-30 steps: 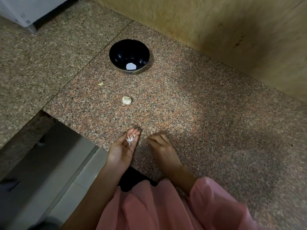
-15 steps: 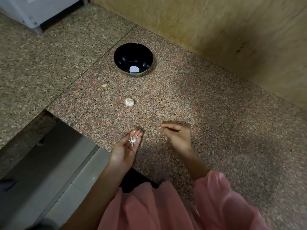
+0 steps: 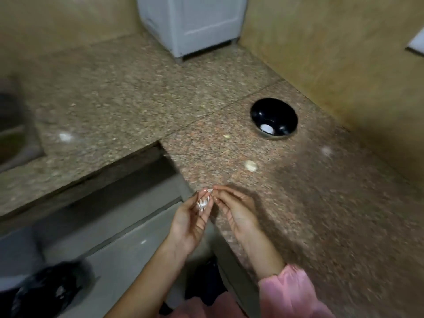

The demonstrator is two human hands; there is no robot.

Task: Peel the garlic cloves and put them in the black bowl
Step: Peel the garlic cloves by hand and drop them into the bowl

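The black bowl [image 3: 274, 118] stands on the granite counter [image 3: 309, 203] at the upper right, with one white peeled clove [image 3: 266, 128] inside. An unpeeled garlic clove [image 3: 250, 165] lies on the counter between the bowl and my hands. My left hand [image 3: 191, 216] is palm up at the counter's edge and cradles a small heap of white garlic skins [image 3: 203, 204] on its fingers. My right hand [image 3: 234, 208] is right beside it, its fingertips pinched together and touching the left fingertips. The image is blurred.
A scrap of skin [image 3: 226, 136] lies left of the bowl. A white appliance [image 3: 192, 21] stands at the back. The counter runs left in an L; a white scrap [image 3: 65, 137] lies there. A black bag [image 3: 46, 292] sits on the floor, lower left.
The camera has swung left, so the bowl now sits at the right. My right hand has come in from the counter to meet my left fingertips above the skins.
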